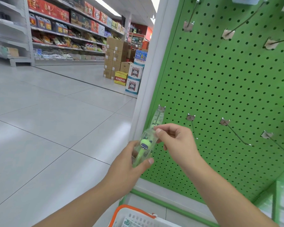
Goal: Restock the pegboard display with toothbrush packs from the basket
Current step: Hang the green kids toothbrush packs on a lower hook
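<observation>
The left hand (129,161) is gripping the pack's (143,148) base and the right hand (174,141) is pinching its top tab by the pegboard (220,89), a light, slippery, crushable case probably best held by its edges.

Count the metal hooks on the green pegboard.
7 hooks: three along the top, four in the lower row. More may lie outside the frame.

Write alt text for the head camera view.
Both hands hold a clear plastic pack with a green cartoon-headed toothbrush before a green pegboard with bare metal hooks: left hand grips its lower part, right hand pinches its top. A white, orange-rimmed basket sits below.
</observation>
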